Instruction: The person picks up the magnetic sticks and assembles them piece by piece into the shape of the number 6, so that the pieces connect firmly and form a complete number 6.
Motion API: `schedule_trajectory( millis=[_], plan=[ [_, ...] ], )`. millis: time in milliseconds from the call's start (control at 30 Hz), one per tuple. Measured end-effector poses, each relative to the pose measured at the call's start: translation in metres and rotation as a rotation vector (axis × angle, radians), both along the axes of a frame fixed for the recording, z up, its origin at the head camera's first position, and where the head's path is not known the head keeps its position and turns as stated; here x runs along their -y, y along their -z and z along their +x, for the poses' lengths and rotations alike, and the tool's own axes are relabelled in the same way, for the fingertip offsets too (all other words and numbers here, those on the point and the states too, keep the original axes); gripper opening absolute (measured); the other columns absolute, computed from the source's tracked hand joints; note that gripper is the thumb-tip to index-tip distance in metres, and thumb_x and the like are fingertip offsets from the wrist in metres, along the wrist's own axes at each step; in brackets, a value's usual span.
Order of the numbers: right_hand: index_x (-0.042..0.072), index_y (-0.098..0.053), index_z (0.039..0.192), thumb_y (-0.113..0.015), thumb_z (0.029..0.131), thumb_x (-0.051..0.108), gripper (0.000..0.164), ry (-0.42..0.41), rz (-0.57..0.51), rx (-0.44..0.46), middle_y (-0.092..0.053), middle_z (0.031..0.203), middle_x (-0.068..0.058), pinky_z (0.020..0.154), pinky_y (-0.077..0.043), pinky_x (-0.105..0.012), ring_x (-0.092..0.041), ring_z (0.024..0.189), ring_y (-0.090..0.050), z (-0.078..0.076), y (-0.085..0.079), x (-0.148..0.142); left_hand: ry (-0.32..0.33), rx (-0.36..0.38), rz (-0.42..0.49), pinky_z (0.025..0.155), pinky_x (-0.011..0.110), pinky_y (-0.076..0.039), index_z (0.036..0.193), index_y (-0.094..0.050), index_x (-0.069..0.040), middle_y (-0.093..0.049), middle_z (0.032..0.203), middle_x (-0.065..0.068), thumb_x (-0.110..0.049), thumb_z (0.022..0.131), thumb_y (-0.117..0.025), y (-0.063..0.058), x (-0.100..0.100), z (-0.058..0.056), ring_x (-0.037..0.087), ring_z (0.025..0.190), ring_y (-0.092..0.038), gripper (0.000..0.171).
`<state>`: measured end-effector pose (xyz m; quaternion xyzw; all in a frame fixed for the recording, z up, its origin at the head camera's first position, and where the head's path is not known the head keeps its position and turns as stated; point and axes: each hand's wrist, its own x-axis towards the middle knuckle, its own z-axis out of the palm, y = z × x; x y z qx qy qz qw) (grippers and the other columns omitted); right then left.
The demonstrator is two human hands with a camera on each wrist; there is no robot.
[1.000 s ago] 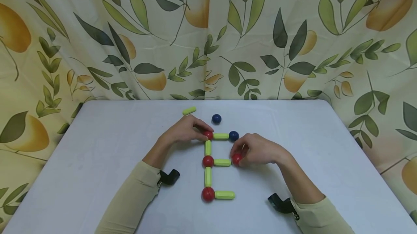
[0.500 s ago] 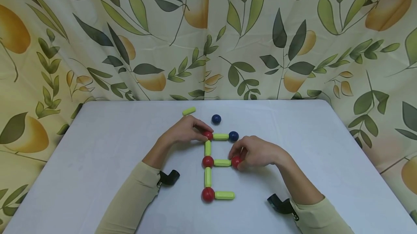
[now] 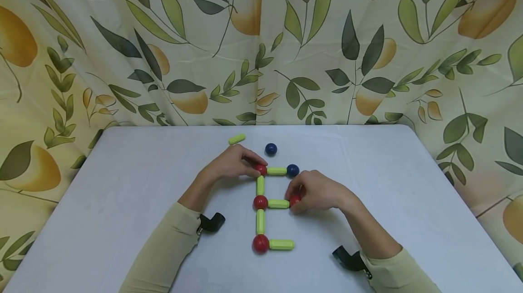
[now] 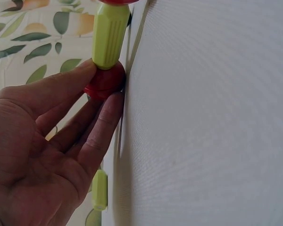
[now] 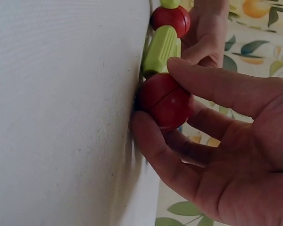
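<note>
On the white table lies a figure of red balls and yellow-green rods. The left hand [image 3: 234, 163] pinches the far-left red ball [image 4: 106, 81] between thumb and fingers; a rod [image 4: 109, 35] touches that ball. At the end of the middle rod [image 3: 278, 203], the right hand [image 3: 320, 189] holds another red ball [image 5: 166, 101], which touches the rod's tip. A blue ball [image 3: 293, 170] ends the far rod [image 3: 277, 171]. The middle-left red ball [image 3: 260, 202] and the near red ball [image 3: 260, 243] are joined by a rod [image 3: 260, 222]. The near rod [image 3: 282, 244] has a free right end.
Beyond the hands lie a loose yellow-green rod [image 3: 237, 139] and a loose blue ball [image 3: 271, 149]. A leaf-and-fruit patterned curtain [image 3: 310, 57] hangs behind the table [image 3: 135, 184]. Black wrist cameras [image 3: 212, 222] sit at both sleeves.
The right hand has shifted slightly left with its red ball, bringing it against the middle rod's end. The left hand stays on its ball.
</note>
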<state>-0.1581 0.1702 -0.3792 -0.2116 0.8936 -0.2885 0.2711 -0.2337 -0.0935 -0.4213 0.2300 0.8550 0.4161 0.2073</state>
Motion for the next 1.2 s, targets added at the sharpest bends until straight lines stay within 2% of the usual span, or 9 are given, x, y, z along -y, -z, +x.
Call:
schedule_trajectory(
  millis=[400,733,1200],
  plan=[
    [0.016,-0.076,0.088,-0.086,0.08,0.009,0.015,0.036,0.005,-0.034,-0.06,0.077,0.0,0.065,-0.045,-0.03,-0.018,0.077,-0.053,0.003,0.005,0.006,-0.004,0.006,0.003,0.101,0.033,-0.055,0.118,-0.08,-0.022,-0.078,0.114,-0.006,-0.014,0.09,-0.082,0.0,0.001,0.001,0.012,0.11,-0.069,0.03],
    [0.016,-0.075,0.087,-0.088,0.081,0.013,0.014,0.055,0.019,-0.077,-0.06,0.08,0.0,0.067,-0.045,-0.029,-0.018,0.083,-0.052,0.004,0.009,0.01,-0.002,0.003,0.003,0.101,0.034,-0.055,0.118,-0.08,-0.023,-0.078,0.115,-0.007,-0.015,0.09,-0.082,0.001,0.001,0.0,0.012,0.111,-0.068,0.029],
    [0.016,-0.074,0.089,-0.085,0.084,0.011,0.013,0.079,0.014,-0.071,-0.058,0.082,-0.002,0.067,-0.044,-0.031,-0.019,0.083,-0.052,0.006,0.009,0.011,-0.001,0.01,0.003,0.101,0.034,-0.055,0.118,-0.08,-0.022,-0.078,0.115,-0.006,-0.014,0.09,-0.082,-0.001,0.001,0.001,0.013,0.111,-0.069,0.029]
  ],
)
